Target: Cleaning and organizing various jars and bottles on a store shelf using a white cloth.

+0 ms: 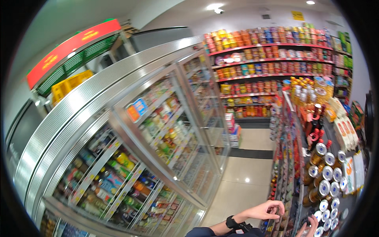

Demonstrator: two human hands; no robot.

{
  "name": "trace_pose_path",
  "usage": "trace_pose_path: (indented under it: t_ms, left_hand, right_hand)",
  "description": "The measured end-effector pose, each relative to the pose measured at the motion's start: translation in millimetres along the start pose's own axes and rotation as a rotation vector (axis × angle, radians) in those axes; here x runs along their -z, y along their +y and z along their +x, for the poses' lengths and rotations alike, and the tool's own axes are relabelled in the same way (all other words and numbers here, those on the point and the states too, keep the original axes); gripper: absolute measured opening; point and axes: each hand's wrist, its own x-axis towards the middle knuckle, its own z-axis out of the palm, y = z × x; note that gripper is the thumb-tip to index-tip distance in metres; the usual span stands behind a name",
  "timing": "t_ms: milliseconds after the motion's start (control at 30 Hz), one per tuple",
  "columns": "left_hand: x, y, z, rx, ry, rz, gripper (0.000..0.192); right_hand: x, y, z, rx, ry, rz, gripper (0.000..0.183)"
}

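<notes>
My left hand (270,209) reaches in from the bottom edge, with a black band (232,222) around its wrist. Its fingers are curled and the thumb stands apart; I see nothing held. It hovers beside the front of a shelf rack (291,166) hung with small packaged goods. At the bottom right, my right hand (309,227) is partly cut off by the frame. Its fingers are apart, close to several small jars with white lids (325,214). Behind these stand taller glass jars (321,189) with silver and blue lids.
Along the left runs a glass-door drinks fridge (174,148) full of bottles. A tiled aisle (245,174) leads to wall shelves (272,60) of cup noodles. Cartons (235,136) stand on the floor there. Dark bottles (315,130) and egg cartons (345,131) top the right rack.
</notes>
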Motion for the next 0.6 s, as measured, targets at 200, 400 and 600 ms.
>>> trace_pose_path:
  t_ms: [200,400,600]
  left_hand:
    - [4.2,6.9,-14.3,-0.033,0.121,-0.044,0.017]
    - [-0.2,13.9,-21.0,-0.113,0.204,0.045,0.018]
    - [-11.5,16.8,-12.6,-0.049,0.100,0.003,0.018]
  right_hand:
    - [-16.5,5.9,4.9,0.066,-0.052,-0.007,0.023]
    - [-16.8,13.5,7.4,0.091,-0.103,0.062,0.024]
    - [-12.2,0.3,4.7,-0.050,-0.101,0.085,0.023]
